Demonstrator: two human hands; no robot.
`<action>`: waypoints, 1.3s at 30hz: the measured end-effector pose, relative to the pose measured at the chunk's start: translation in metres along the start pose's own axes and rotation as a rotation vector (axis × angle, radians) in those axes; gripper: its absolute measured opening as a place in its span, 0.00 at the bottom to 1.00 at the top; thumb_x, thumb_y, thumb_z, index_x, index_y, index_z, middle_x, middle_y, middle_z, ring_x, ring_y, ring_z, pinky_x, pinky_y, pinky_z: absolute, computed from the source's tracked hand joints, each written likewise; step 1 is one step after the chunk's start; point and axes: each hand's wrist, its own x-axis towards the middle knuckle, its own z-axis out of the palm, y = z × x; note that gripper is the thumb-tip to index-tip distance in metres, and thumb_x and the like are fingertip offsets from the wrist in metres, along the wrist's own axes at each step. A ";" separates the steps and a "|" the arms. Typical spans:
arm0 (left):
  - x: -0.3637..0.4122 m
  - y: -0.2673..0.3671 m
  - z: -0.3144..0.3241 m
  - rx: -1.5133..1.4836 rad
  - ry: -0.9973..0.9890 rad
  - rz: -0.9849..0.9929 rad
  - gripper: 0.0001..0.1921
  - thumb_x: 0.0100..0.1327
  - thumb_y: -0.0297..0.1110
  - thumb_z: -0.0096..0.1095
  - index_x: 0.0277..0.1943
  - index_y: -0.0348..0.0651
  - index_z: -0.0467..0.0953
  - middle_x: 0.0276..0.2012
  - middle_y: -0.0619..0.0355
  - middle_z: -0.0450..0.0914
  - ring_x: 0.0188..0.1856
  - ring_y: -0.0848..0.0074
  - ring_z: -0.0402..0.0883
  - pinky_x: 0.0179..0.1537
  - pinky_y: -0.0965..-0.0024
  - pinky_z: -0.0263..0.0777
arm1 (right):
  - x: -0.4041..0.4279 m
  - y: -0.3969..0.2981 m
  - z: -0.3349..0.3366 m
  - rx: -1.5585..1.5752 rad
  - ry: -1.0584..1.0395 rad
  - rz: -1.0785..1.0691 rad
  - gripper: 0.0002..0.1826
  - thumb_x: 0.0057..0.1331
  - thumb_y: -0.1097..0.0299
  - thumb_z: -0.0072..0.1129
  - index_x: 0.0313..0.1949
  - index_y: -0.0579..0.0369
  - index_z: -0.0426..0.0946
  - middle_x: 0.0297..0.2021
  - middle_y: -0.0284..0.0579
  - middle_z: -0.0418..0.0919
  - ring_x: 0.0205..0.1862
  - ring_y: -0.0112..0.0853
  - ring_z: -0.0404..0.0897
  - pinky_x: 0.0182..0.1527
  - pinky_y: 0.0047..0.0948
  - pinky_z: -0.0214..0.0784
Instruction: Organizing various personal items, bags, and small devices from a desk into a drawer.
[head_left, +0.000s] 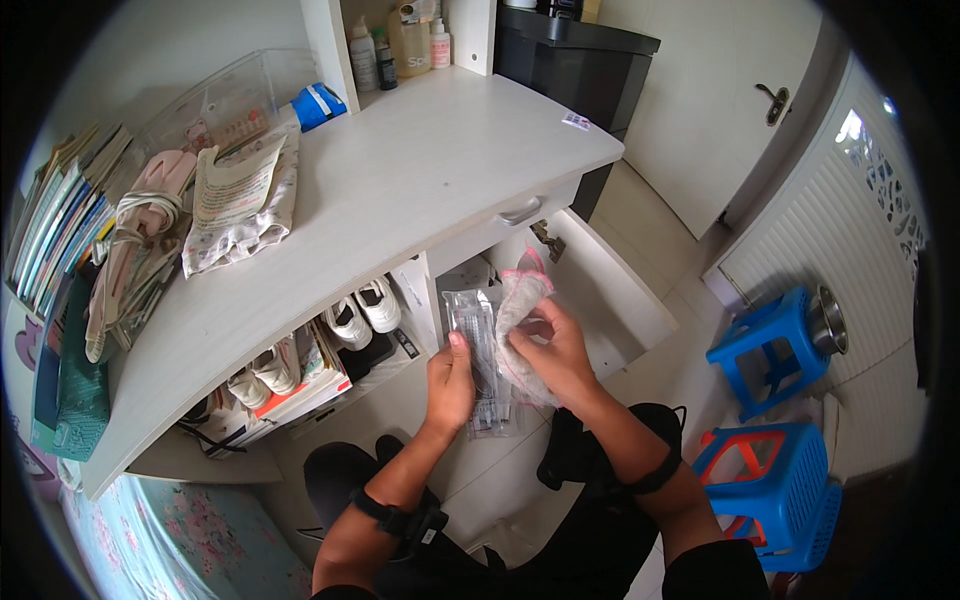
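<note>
My left hand (451, 386) grips the side of a clear plastic package (477, 322), its thumb on the front. What lies inside the package is hard to make out. Between the thumb and fingers of my right hand (553, 352) is a pale grey fabric piece with pink edging (517, 307), right beside the package. Both things are held in front of an opened cabinet compartment under the desk (420, 150). The cabinet door (600, 285) stands swung out to the right. My hands and the held things partly hide the inside of the compartment.
White shoes (346, 322) and stacked books (307, 375) fill the shelf under the desk. On the desktop lie a cloth pouch (240, 206), a pink corded appliance (154, 195) and upright books (67, 217). Blue plastic stools (776, 480) stand at right.
</note>
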 end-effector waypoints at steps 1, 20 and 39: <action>-0.002 0.003 0.003 0.000 0.000 0.001 0.38 0.81 0.59 0.35 0.29 0.30 0.76 0.29 0.52 0.76 0.31 0.74 0.71 0.35 0.64 0.68 | -0.001 -0.003 0.000 0.000 0.000 -0.001 0.15 0.66 0.77 0.67 0.51 0.61 0.78 0.38 0.37 0.84 0.42 0.23 0.82 0.45 0.26 0.77; 0.005 0.027 0.001 0.100 -0.131 0.366 0.14 0.60 0.39 0.80 0.37 0.35 0.86 0.28 0.57 0.69 0.29 0.74 0.67 0.30 0.66 0.61 | 0.012 -0.014 -0.036 0.697 0.184 0.102 0.15 0.79 0.67 0.53 0.60 0.58 0.72 0.53 0.38 0.79 0.51 0.23 0.79 0.55 0.28 0.73; -0.006 0.028 -0.005 0.337 -0.094 0.400 0.14 0.58 0.33 0.77 0.34 0.30 0.81 0.31 0.47 0.73 0.29 0.55 0.76 0.32 0.55 0.70 | 0.016 -0.005 0.004 0.435 -0.026 0.110 0.08 0.74 0.67 0.62 0.46 0.56 0.78 0.38 0.30 0.80 0.38 0.17 0.77 0.41 0.22 0.73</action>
